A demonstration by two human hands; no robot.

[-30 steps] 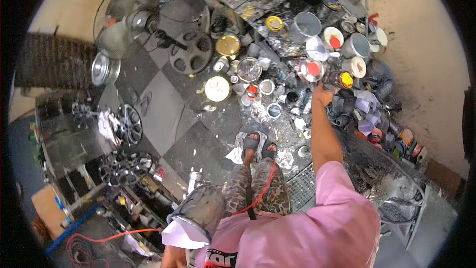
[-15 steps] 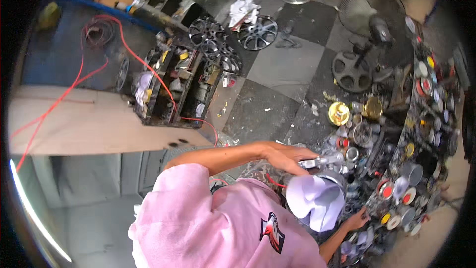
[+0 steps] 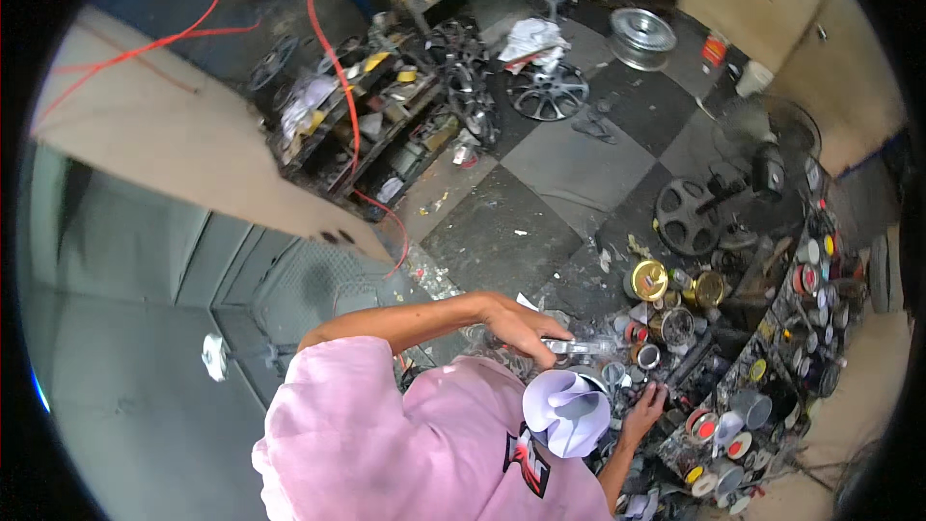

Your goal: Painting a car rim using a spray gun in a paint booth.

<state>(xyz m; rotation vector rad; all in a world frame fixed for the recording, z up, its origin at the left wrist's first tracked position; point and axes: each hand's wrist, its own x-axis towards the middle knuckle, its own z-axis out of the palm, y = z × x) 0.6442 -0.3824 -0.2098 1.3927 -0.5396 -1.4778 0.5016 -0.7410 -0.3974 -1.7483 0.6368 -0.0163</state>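
Observation:
My left hand (image 3: 521,330) is closed round a silver spray gun (image 3: 579,346), held level in front of my body. A grey cup belongs to the gun or stands right beside it; a white paper funnel (image 3: 567,415), curled and open at the top, sits in its mouth and hides most of it. My right hand (image 3: 642,415) reaches over the cluttered bench just right of the funnel. Its fingertips are apart beside small jars and a dark tray, and I see nothing held in them. Nearest it is a small round metal can (image 3: 647,356).
Paint cans and jars crowd the bench (image 3: 719,391) at right, among them gold-coloured cans (image 3: 647,280). A standing fan (image 3: 767,169) is behind. Wheel rims (image 3: 548,93) lie on the chequered floor. A red hose (image 3: 338,72) hangs past a cluttered shelf (image 3: 362,125) at left.
The view has swung round, shifting the bench left and down in the picture. My right hand has moved forward over the bench. The left hand still grips the spray gun.

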